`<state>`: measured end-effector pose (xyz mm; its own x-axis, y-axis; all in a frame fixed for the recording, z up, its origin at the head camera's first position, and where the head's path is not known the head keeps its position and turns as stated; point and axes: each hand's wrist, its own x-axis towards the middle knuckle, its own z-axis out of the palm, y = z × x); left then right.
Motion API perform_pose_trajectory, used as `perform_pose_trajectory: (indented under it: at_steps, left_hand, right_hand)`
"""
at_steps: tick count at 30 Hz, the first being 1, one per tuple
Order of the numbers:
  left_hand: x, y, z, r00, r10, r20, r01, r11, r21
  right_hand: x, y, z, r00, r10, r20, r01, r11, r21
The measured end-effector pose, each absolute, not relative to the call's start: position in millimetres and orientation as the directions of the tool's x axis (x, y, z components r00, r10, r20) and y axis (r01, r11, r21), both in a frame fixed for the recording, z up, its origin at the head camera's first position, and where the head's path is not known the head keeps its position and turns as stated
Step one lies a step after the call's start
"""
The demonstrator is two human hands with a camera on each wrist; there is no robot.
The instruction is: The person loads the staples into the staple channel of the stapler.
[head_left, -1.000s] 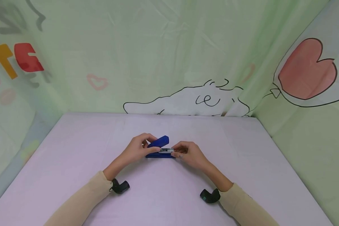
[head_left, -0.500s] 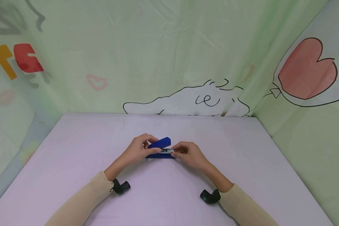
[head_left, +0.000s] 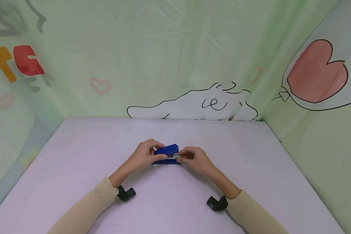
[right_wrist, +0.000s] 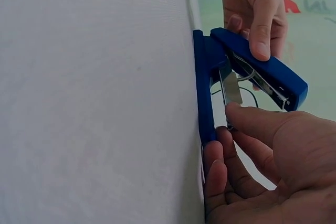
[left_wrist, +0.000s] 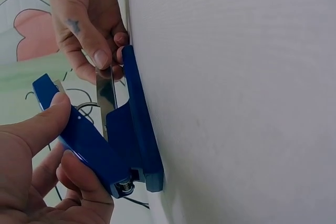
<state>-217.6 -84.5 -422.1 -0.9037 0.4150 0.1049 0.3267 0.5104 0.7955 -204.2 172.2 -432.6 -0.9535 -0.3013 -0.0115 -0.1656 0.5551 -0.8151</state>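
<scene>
A blue stapler (head_left: 169, 149) sits on the table in the head view, its top arm raised at an angle. My left hand (head_left: 145, 152) grips that top arm near the hinge, thumb on one side and fingers on the other. At the stapler's front end, my right hand (head_left: 198, 158) pinches the metal staple magazine (left_wrist: 106, 90) between thumb and fingers. From the right wrist, the blue base (right_wrist: 205, 98) stands against the table, with other right fingers touching its front tip. A curved metal piece (right_wrist: 247, 76) shows between magazine and top arm. Whether staples lie in the magazine cannot be seen.
A pale cloth covers the table (head_left: 175, 201). Printed green curtains (head_left: 163, 48) enclose its back and sides. Black curved pieces hang at both sleeves, one by the left wrist (head_left: 127, 193) and one by the right (head_left: 217, 203).
The stapler's top arm has swung down toward the magazine, narrowing the gap. My left hand has shifted slightly right with it, while my right hand stays nearly still at the front.
</scene>
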Motion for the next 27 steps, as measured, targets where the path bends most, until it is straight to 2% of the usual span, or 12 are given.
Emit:
perform_pose_trajectory:
  at_steps: [27]
  left_hand:
    - [-215.4, -74.6, -423.9, -0.897, 0.43, 0.101, 0.362, 0.585, 0.726]
  right_hand:
    - [-204.2, 172.2, -433.2, -0.955, -0.296, -0.002, -0.169, 0.551, -0.817]
